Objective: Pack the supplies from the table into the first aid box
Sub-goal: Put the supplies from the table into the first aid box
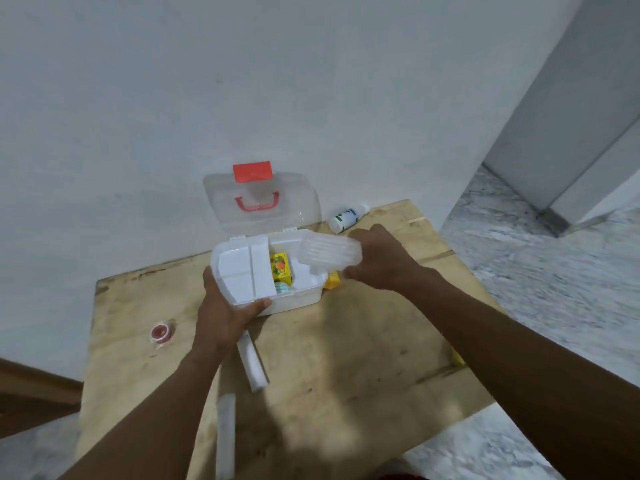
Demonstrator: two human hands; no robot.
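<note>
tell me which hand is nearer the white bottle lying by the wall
Right. The right hand, holding a clear tray over the first aid box, is just in front of the white bottle; the left hand grips that box's front left corner, farther away.

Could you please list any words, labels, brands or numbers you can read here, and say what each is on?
No text here can be read.
On the bottle: green marks on a white label, too blurred to read.
On the yellow box inside the first aid box: a colourful print, with no legible words.
</note>
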